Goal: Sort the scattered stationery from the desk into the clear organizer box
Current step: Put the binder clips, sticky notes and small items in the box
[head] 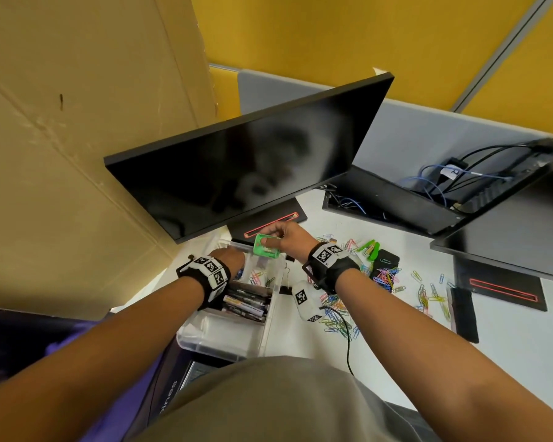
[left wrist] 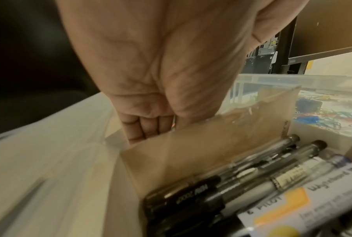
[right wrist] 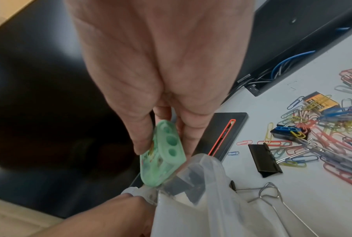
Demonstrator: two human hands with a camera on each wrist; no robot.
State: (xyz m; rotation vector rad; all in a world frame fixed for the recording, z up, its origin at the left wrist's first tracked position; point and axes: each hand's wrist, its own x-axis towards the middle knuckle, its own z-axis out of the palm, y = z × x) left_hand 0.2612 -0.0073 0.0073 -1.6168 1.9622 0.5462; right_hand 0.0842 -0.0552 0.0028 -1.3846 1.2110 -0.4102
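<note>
The clear organizer box point(head: 217, 333) stands at the desk's near left, with pens point(head: 246, 301) in its middle compartment and paper clips in the far one. My right hand point(head: 284, 239) pinches a translucent green sharpener point(head: 265, 247) between thumb and fingers, just above the box's far edge. In the right wrist view the sharpener point(right wrist: 165, 154), with three holes, hangs over the box rim point(right wrist: 207, 184). My left hand point(head: 232, 258) is at the box's far left end. In the left wrist view its fingers point(left wrist: 142, 128) curl behind a divider, apparently gripping the box wall, beside the pens point(left wrist: 242, 179).
Coloured paper clips point(head: 387, 279) lie scattered to the right of the box, with a black binder clip point(right wrist: 264, 158) and a green item point(head: 369, 248). A dark monitor point(head: 246, 161) and its base point(head: 268, 224) stand just behind. Cardboard point(head: 61, 154) walls the left. A second monitor point(head: 524, 237) is at right.
</note>
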